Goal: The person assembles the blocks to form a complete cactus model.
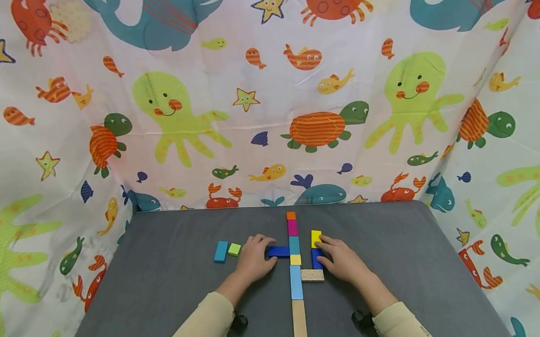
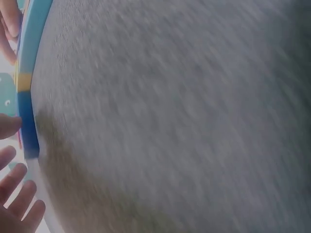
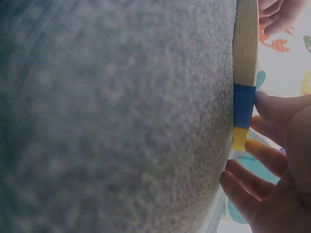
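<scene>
My left hand (image 1: 255, 259) is at the left end of a dark blue block (image 1: 282, 251) that lies crosswise against a column of blocks. In the left wrist view the thumb meets that blue block (image 2: 29, 124), while the other fingers spread apart. On the right, a yellow block (image 1: 315, 238) and another blue block (image 1: 317, 263) form a short line above a plain wooden block (image 1: 312, 275). My right hand (image 1: 345, 259) rests beside this line, fingers extended. Its thumb touches the blue block (image 3: 244, 107) and a fingertip is right at the yellow block (image 3: 240, 140).
The column runs from an orange block (image 1: 291, 216) through magenta (image 1: 292, 227), teal (image 1: 294, 245), small yellow (image 1: 295, 260) and light blue blocks (image 1: 296, 283) to a long wooden block (image 1: 299, 324). Blue (image 1: 220, 252) and green blocks (image 1: 234, 250) lie left on the grey table (image 1: 166, 306).
</scene>
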`<state>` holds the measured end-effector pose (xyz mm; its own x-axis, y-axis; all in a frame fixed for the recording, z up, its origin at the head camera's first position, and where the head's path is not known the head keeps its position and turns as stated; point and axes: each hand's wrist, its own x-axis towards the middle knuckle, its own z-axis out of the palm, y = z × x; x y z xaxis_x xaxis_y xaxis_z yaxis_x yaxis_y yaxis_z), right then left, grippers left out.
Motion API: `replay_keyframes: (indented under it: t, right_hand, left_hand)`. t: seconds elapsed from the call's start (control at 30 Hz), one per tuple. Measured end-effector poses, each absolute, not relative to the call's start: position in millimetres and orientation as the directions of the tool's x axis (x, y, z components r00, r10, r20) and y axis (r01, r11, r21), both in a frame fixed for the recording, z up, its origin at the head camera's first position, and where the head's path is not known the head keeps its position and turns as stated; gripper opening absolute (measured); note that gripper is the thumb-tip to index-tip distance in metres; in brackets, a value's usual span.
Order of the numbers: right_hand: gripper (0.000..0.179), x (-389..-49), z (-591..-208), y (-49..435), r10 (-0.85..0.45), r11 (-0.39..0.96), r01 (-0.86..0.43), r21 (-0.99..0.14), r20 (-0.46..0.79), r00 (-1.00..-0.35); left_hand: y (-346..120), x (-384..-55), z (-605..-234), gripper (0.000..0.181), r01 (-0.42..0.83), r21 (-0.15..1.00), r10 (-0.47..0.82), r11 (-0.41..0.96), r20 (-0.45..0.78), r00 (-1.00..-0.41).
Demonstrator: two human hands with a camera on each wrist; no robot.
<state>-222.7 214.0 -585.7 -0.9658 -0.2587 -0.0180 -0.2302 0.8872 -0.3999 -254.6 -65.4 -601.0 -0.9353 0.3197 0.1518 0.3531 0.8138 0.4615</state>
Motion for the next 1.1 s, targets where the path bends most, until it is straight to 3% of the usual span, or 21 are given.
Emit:
replay_keyframes:
  t: [0.3,0.47,0.77,1.1]
  right_hand:
    - [0.053,-222,-588,213,-0.271,0.886,-0.244,-0.394,-0.014,-0.963]
    - [0.052,-221,-587,211,-0.271,0.887,-0.246,-0.392,-0.007,-0.963]
    - [0.052,-219,-589,212,-0.267,0.886,-0.244,-0.394,-0.004,-0.964]
    - [0.052,-220,-589,213,-0.268,0.892,-0.245,-0.379,-0.009,-0.963]
  left_hand:
    - [-120,-249,-596,0.045,0.406,0.486,0.341,0.774,0.222,-0.914]
    - [-155,-251,-589,0.047,0.372,0.509,0.3,0.776,0.222,-0.928]
    - [-205,-258,-576,0.058,0.273,0.552,0.252,0.788,0.115,-0.961]
    - [-230,-260,-581,0.077,0.251,0.58,0.333,0.775,-0.037,-0.942]
